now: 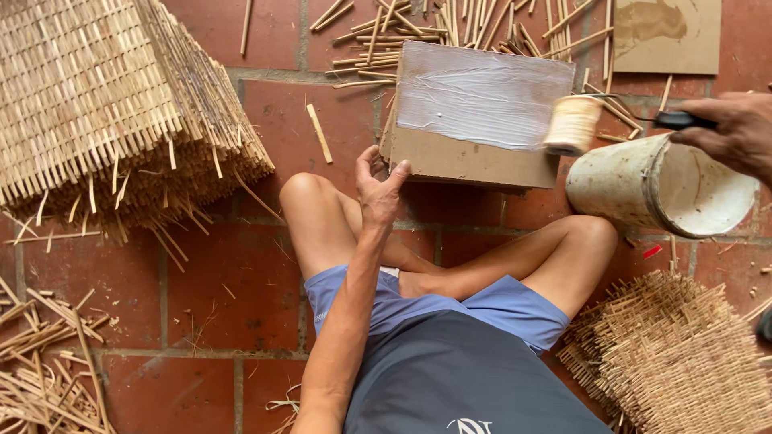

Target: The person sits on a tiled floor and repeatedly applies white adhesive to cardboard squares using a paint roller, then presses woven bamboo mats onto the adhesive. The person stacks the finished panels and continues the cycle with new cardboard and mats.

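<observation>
A person sits cross-legged on the red tile floor [201,297]. At nine o'clock a big stack of woven bamboo mats [112,112] leans, with loose bamboo sticks [40,378] below it. The left hand [378,189] steadies the near left corner of a brown board [474,120], thumb and fingers spread and only touching its edge, nothing clasped. The board lies at twelve o'clock, and most of its face already carries a wet white glue coat, streaked and glossy; a bare brown strip along the near edge looks left to cover. At two o'clock the right hand [736,133] is closed on a roller [572,124], which hangs over a white bucket [659,185].
</observation>
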`<control>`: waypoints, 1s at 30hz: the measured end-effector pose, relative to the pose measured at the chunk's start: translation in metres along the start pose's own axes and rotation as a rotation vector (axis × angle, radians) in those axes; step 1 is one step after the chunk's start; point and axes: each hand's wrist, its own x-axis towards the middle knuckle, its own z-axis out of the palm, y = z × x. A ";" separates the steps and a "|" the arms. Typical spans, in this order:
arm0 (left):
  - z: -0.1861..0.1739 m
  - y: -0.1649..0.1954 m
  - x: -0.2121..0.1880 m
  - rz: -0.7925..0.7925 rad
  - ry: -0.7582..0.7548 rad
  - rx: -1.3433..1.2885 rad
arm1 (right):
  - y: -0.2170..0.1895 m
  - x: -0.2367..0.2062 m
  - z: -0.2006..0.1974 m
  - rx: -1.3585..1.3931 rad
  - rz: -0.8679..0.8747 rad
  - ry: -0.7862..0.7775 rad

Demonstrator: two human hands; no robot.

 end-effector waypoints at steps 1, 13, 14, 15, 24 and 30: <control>0.000 0.001 0.000 0.006 -0.002 0.004 | 0.015 -0.010 0.010 0.118 0.028 0.018; -0.037 -0.018 -0.010 -0.169 0.072 -0.212 | -0.173 0.078 -0.003 -0.148 -0.328 0.166; -0.042 -0.020 -0.014 -0.194 0.073 -0.258 | -0.199 0.085 -0.007 -0.163 -0.383 0.195; -0.046 -0.022 -0.016 -0.212 0.073 -0.304 | -0.219 0.090 -0.012 -0.165 -0.384 0.202; -0.065 -0.024 -0.027 -0.288 -0.035 -0.693 | -0.112 0.009 -0.006 -0.352 -0.173 0.035; -0.066 -0.023 -0.025 -0.299 -0.140 -0.764 | 0.006 -0.064 0.054 0.485 -0.061 0.069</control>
